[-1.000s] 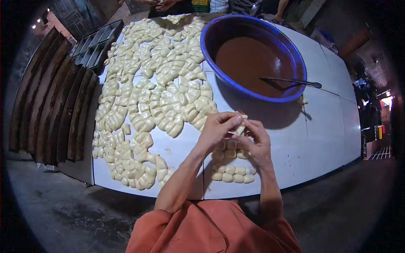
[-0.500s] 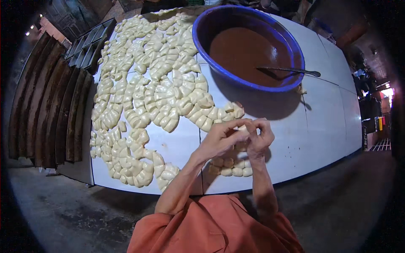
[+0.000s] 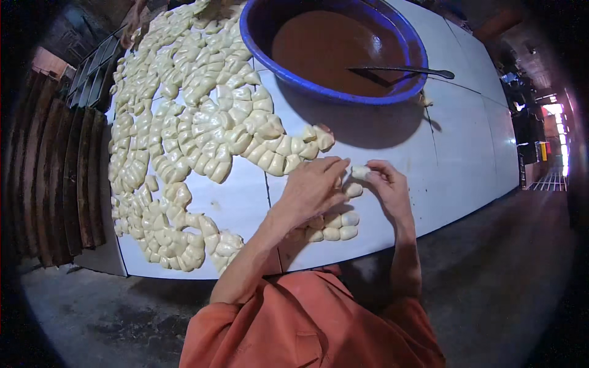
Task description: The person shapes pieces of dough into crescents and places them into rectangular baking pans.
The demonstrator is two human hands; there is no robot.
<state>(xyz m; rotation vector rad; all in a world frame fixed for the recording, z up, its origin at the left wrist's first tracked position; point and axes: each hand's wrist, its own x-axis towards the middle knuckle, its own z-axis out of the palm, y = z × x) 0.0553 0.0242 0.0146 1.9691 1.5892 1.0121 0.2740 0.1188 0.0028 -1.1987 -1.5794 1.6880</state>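
Observation:
My right hand (image 3: 390, 188) pinches a small, pale piece of dough (image 3: 359, 172) between thumb and fingertips, just above the white table. Close on its left, my left hand (image 3: 311, 186) has its fingers curled inward; whatever they hold, if anything, is hidden. Beneath the hands, small rounded dough pieces (image 3: 332, 233) lie in short rows, partly covered by my left hand and wrist. A large spread of glossy, pale dough lumps (image 3: 211, 126), pressed side by side, covers the table's left part and reaches close to my left hand.
A blue tub (image 3: 334, 95) of brown liquid (image 3: 331, 46) stands at the far side, a dark-handled utensil (image 3: 438, 73) lying across its rim. Long dark curved troughs (image 3: 58, 178) and a metal rack (image 3: 95, 73) stand at left. Table (image 3: 466, 159) extends rightward past my right hand.
My hands have come apart, the right one moving right with the dough piece held at its fingertips. The whole view has shifted, so the tub and dough appear farther up and left.

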